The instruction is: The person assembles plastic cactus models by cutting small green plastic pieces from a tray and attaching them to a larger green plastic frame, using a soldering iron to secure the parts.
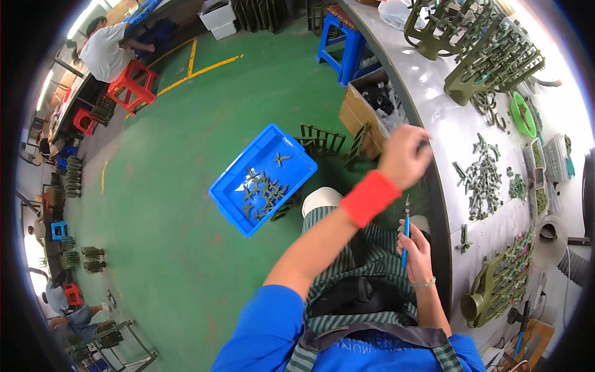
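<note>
My left hand (404,156), with a red band (370,198) round its wrist, is raised over the front edge of the workbench (455,180). Its fingers are curled together; what they hold, if anything, is hidden. Close to my lap, my right hand (418,253) grips a slim blue-handled craft knife (406,243), metal tip pointing up and away from me. On the bench to the right lies a pile of small dark green parts (484,177). Left of my knees, a blue plastic tray (232,180) holds several green cross-shaped pieces (265,191).
Green racks of parts (496,68) stand at the bench's far end, and another green frame (499,282) lies nearer. A cardboard box (359,115) and a blue stool (342,46) sit beside the bench. At far left, a person (106,49) sits on a red stool (133,85).
</note>
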Demonstrator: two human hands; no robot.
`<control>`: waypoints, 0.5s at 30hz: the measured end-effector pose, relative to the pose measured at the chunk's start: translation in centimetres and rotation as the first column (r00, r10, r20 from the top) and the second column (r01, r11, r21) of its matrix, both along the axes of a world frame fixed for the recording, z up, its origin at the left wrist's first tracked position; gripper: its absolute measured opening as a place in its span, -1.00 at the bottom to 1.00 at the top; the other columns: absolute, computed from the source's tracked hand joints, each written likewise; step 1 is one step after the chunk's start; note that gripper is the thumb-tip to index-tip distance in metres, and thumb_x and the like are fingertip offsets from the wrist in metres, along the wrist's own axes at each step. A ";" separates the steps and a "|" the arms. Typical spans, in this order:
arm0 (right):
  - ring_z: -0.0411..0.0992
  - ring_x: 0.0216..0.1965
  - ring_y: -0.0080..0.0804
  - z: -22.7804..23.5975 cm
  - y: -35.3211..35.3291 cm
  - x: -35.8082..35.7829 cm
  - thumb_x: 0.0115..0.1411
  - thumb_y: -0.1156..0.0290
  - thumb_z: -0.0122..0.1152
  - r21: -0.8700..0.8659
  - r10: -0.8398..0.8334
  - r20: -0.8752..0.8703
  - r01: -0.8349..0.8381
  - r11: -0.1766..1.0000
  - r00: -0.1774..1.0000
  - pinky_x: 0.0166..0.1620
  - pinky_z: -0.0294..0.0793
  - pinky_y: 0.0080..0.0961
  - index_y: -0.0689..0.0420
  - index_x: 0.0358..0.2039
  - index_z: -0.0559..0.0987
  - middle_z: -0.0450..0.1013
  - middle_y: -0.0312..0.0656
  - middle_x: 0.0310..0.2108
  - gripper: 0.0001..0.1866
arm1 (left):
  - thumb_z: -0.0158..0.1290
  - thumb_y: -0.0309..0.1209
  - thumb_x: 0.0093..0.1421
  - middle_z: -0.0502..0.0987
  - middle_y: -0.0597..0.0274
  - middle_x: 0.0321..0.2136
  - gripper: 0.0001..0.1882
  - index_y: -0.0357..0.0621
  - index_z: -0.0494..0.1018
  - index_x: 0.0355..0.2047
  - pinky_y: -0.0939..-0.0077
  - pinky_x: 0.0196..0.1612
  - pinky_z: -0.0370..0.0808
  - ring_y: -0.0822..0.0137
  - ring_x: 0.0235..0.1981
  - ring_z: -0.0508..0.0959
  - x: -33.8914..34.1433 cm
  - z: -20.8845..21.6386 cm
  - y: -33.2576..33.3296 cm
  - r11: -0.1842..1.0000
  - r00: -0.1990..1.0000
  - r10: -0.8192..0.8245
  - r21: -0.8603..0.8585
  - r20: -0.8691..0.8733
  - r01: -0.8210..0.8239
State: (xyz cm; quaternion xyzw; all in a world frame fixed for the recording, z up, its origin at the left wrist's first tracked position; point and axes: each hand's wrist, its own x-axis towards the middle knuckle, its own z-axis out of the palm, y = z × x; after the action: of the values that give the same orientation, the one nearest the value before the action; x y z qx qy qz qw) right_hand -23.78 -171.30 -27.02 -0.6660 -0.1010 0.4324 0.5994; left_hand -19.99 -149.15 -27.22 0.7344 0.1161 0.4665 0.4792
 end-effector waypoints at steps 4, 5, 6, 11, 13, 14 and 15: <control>0.24 -0.40 -0.63 0.1 1.4 -0.9 0.22 0.54 0.05 -0.020 0.056 -0.004 -0.056 0.998 0.998 -0.35 0.28 -0.65 0.41 0.14 0.32 0.28 -0.32 -0.38 -0.53 | 0.11 -0.39 0.13 0.58 0.07 -0.35 -0.84 -0.19 0.55 -0.31 0.36 -0.19 0.50 0.18 -0.32 0.58 -13.6 -9.8 11.4 0.908 0.865 0.362 -0.077 -0.348 -0.411; 0.24 -0.40 -0.63 0.3 1.7 -1.0 0.22 0.54 0.05 -0.029 0.050 -0.004 -0.050 0.998 0.999 -0.35 0.28 -0.65 0.41 0.14 0.32 0.28 -0.32 -0.38 -0.53 | 0.10 -0.37 0.12 0.61 0.05 -0.33 -0.80 -0.17 0.57 -0.27 0.35 -0.16 0.52 0.13 -0.28 0.61 -17.3 -14.1 14.4 0.871 0.704 0.367 -0.040 -0.608 -0.489; 0.24 -0.40 -0.64 0.4 2.0 -1.1 0.21 0.55 0.03 -0.042 0.064 -0.013 -0.065 0.997 0.998 -0.35 0.28 -0.66 0.41 0.14 0.32 0.28 -0.32 -0.38 -0.53 | 0.08 -0.37 0.10 0.62 0.03 -0.32 -0.79 -0.15 0.57 -0.26 0.30 -0.14 0.52 0.06 -0.26 0.61 -21.0 -17.4 16.2 0.839 0.537 0.433 0.106 -0.724 -0.534; 0.23 -0.41 -0.69 -0.7 2.9 -1.5 0.18 0.52 0.11 -0.088 0.064 -0.058 -0.069 0.994 0.996 -0.35 0.22 -0.71 0.37 0.15 0.32 0.30 -0.38 -0.39 -0.49 | 0.09 -0.40 0.08 0.49 0.01 -0.22 -0.82 0.00 0.57 -0.28 0.11 -0.07 0.46 -0.06 -0.12 0.46 -31.6 -27.7 19.0 0.820 0.056 0.484 0.430 -0.873 -0.378; 0.23 -0.42 -0.66 -0.5 3.5 -1.6 0.18 0.53 0.07 -0.120 0.054 -0.031 -0.057 0.991 0.998 -0.35 0.25 -0.69 0.39 0.14 0.33 0.30 -0.35 -0.39 -0.50 | 0.14 -0.38 0.06 0.46 0.06 -0.19 -0.81 0.05 0.57 -0.26 0.11 -0.05 0.44 -0.06 -0.08 0.42 -31.4 -28.8 18.6 0.835 0.033 0.465 0.426 -0.885 -0.349; 0.24 -0.42 -0.63 -0.5 3.8 -1.7 0.18 0.55 0.02 -0.141 0.055 -0.011 -0.056 0.988 0.998 -0.35 0.28 -0.67 0.41 0.13 0.33 0.29 -0.31 -0.39 -0.52 | 0.20 -0.38 0.01 0.44 0.08 -0.21 -0.79 0.08 0.57 -0.28 0.12 -0.05 0.44 -0.03 -0.09 0.42 -31.3 -29.2 18.5 0.837 0.073 0.482 0.434 -0.873 -0.334; 0.24 -0.42 -0.63 -0.6 3.9 -1.7 0.18 0.55 0.02 -0.146 0.053 -0.007 -0.053 0.988 0.999 -0.35 0.28 -0.67 0.41 0.13 0.33 0.29 -0.31 -0.39 -0.52 | 0.25 -0.38 -0.03 0.43 0.11 -0.23 -0.76 0.11 0.57 -0.29 0.12 -0.05 0.44 -0.01 -0.10 0.42 -31.3 -29.4 18.2 0.837 0.110 0.498 0.443 -0.860 -0.322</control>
State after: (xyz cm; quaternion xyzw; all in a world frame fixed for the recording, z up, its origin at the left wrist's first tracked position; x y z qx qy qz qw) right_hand -25.47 -167.42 -27.60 -0.7046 -0.0856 0.4555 0.5373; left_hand -51.32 -130.93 -56.64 0.8304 0.5462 0.0407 0.1026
